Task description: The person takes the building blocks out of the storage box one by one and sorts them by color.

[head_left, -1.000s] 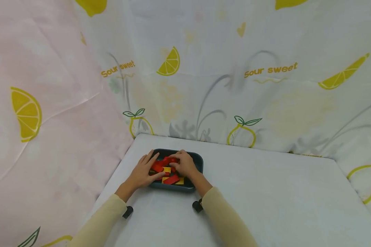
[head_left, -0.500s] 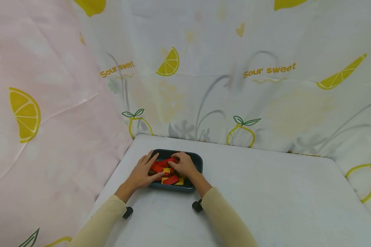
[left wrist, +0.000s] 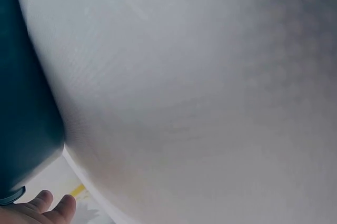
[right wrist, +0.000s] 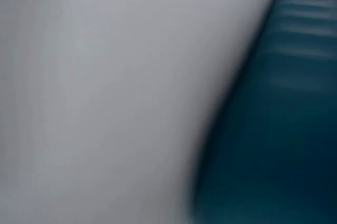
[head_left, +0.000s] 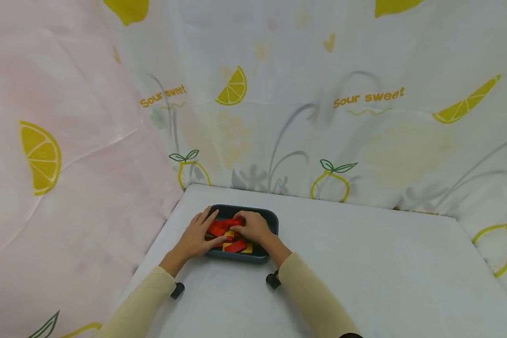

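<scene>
A dark teal tray [head_left: 236, 257] holds a loose pile of red blocks [head_left: 235, 246] and yellow blocks [head_left: 249, 247]. My left hand [head_left: 194, 238] lies over the tray's left rim, fingers fairly straight along the left end and thumb reaching across the blocks. Above the pile's right part, my right hand [head_left: 255, 229] has its fingers bent down and pinches a red block [head_left: 231, 222], partly covered by the fingers. The left wrist view catches some left fingertips [left wrist: 64, 209] beside the tray's outer wall [left wrist: 26, 103]. In the right wrist view the ribbed tray wall [right wrist: 284, 129] fills the right side.
The tray stands on a white-covered table [head_left: 363, 267], toward its back left. A fabric backdrop [head_left: 287, 70] with lemon prints rises behind the table, and a pinkish one [head_left: 88, 197] stands along the left. Dark wrist cameras [head_left: 272, 280] sit under both wrists.
My right fingers have shifted slightly and closed in around a red block at the pile's back. The left hand keeps its place at the rim. The whole view has shifted a little.
</scene>
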